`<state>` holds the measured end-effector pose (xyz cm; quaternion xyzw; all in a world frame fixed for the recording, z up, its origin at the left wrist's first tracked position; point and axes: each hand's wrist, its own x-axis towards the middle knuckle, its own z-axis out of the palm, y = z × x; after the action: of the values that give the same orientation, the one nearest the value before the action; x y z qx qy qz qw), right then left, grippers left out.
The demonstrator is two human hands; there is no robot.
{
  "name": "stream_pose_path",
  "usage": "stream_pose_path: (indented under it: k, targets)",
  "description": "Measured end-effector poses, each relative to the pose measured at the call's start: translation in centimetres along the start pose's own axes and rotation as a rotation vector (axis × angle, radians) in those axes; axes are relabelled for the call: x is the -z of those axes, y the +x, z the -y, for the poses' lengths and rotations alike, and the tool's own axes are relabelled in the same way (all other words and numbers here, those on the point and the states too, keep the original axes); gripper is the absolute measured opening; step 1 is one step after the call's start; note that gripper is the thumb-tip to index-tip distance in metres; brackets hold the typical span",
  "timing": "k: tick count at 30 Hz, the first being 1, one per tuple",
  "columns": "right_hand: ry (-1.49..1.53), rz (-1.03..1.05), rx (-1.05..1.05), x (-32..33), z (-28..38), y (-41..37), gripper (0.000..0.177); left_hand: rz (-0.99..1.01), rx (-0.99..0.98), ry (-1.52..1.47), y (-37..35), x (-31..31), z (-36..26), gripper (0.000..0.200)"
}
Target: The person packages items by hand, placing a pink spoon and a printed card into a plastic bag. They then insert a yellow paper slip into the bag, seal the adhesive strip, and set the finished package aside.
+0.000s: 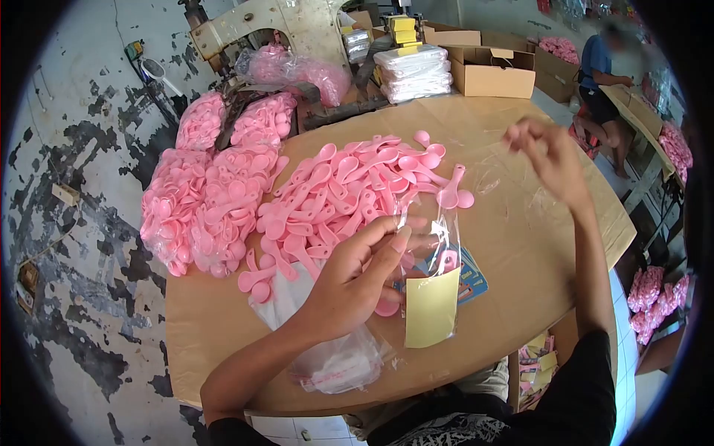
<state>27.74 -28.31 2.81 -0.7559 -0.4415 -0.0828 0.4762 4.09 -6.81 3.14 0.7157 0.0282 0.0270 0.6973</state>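
My left hand (368,271) is closed on a clear plastic bag (454,227) over the middle of the table. Inside the bag are a yellow card (431,308) and a pink spoon (448,260), partly hidden by glare. My right hand (549,160) is raised over the table's right side, fingers curled together; whatever they hold, if anything, is too small to make out. Beyond my left hand spreads a large heap of loose pink spoons (349,186). Under the held bag lie blue printed cards (472,279). A stack of clear bags (338,364) rests by my left forearm.
Filled bags of pink spoons (230,193) line the table's left edge. At the back stand a machine (260,26), stacked plastic packs (413,70) and a cardboard box (491,74). Packed pieces fill a box (537,364) below the front edge. Another person (599,70) sits at the far right.
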Motion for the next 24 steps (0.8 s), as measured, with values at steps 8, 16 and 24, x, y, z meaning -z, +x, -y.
stream_pose_path:
  k: [8,16,24]
  targets:
    - [-0.283,0.349,0.017,-2.0,1.1,-1.3,0.008,-0.006,-0.020,0.058,0.8,0.0,1.7,0.031]
    - [-0.274,0.151,0.162,-1.1,-1.6,-0.7,0.020,-0.011,0.062,-0.071,0.8,-0.2,1.7,0.029]
    - [-0.020,0.213,0.003,-1.6,1.1,-1.2,0.020,0.015,0.062,-0.069,0.7,-0.6,1.9,0.030]
